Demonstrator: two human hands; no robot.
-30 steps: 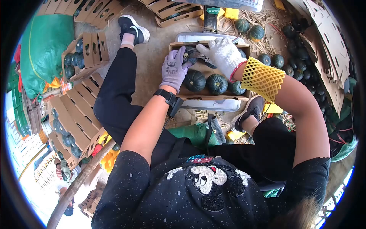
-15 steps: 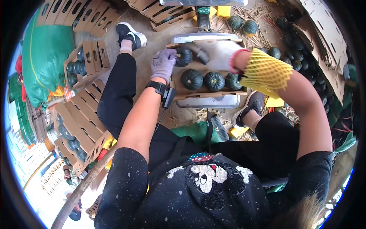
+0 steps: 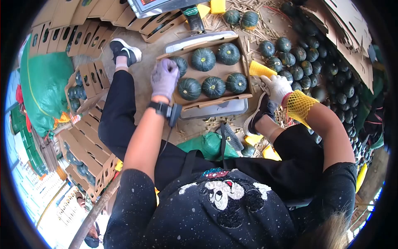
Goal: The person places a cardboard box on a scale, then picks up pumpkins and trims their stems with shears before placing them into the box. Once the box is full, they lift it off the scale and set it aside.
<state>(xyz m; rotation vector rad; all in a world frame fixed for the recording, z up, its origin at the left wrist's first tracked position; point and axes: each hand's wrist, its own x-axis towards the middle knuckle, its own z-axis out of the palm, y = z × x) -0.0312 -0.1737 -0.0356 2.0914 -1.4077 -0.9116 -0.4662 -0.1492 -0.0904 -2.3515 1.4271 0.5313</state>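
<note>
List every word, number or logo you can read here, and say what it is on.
No text can be read.
Scale screen: glows red, digits too blurred.
Glove on the left hand: any print too blurred.
Shirt: cartoon mouse picture, no words.
Cardboard box: no print visible.

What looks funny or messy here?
A yellow foam net is worn on the right forearm like a sleeve, which looks odd. Straw lies scattered over the ground around the box.
</note>
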